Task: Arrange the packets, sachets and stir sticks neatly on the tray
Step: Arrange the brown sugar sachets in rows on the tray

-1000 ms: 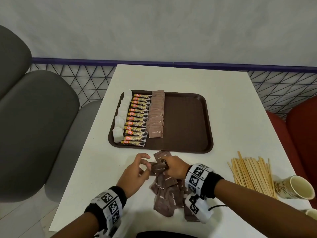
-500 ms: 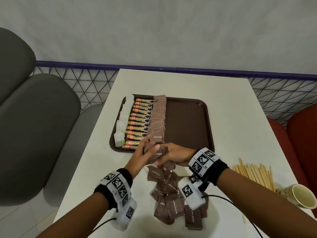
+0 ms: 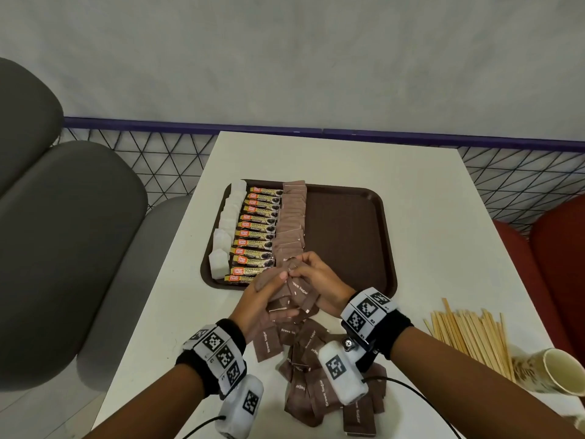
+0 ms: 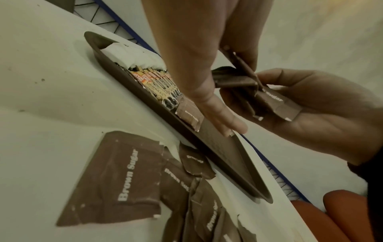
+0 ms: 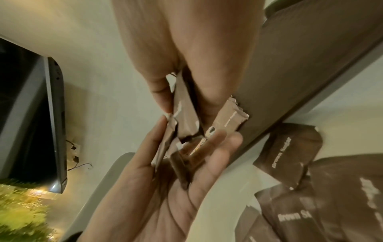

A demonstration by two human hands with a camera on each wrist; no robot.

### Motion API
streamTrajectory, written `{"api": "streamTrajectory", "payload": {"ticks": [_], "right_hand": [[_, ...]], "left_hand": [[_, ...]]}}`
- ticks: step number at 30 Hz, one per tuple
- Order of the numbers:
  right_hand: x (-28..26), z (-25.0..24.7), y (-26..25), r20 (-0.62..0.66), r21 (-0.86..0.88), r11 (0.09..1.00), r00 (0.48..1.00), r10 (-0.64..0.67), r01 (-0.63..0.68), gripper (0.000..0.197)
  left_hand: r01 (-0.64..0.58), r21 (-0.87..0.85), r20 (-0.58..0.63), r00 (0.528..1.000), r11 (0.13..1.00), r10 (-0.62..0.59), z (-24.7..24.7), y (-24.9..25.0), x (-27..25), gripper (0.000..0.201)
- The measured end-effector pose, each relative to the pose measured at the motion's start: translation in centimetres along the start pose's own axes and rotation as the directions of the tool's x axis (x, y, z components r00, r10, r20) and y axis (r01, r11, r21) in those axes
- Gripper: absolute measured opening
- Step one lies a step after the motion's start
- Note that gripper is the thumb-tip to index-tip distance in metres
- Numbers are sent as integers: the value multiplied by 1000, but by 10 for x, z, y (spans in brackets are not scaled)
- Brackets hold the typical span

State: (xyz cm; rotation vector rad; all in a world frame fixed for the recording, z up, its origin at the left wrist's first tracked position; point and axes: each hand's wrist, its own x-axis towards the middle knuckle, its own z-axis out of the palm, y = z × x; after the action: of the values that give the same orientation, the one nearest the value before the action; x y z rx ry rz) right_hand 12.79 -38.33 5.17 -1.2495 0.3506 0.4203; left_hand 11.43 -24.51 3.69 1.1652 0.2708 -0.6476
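A brown tray (image 3: 348,236) holds three neat columns: white packets (image 3: 228,223), orange coffee sticks (image 3: 258,232) and brown sugar sachets (image 3: 292,217). Both hands meet over the tray's front edge at the near end of the sachet column. My left hand (image 3: 280,294) holds a small bunch of brown sugar sachets (image 5: 182,165) across its fingers with the thumb on top. My right hand (image 3: 297,274) pinches one sachet (image 5: 184,114) out of that bunch. A loose pile of brown sugar sachets (image 3: 311,378) lies on the table under my wrists. Wooden stir sticks (image 3: 468,337) lie at the right.
A paper cup (image 3: 558,372) lies on its side at the table's right edge beside the sticks. The right half of the tray is bare. Grey chairs (image 3: 63,248) stand left of the white table (image 3: 427,217), a red seat on the right.
Both hands rose from the loose pile and moved forward to the tray's front edge, carrying sachets with them. The pile stayed on the table.
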Motion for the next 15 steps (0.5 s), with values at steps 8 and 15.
{"api": "streamTrajectory", "payload": {"ticks": [8,15], "right_hand": [[6,9,10,-10,-188,963,980,-199,193,8],[2,11,15,40,-225,951,977,-209,213,13]], "left_hand": [[66,-190,62,997,980,-55,-2,8,-1,47],[-17,-131,-3,1000,991,17,-10,5,-6,39]]}}
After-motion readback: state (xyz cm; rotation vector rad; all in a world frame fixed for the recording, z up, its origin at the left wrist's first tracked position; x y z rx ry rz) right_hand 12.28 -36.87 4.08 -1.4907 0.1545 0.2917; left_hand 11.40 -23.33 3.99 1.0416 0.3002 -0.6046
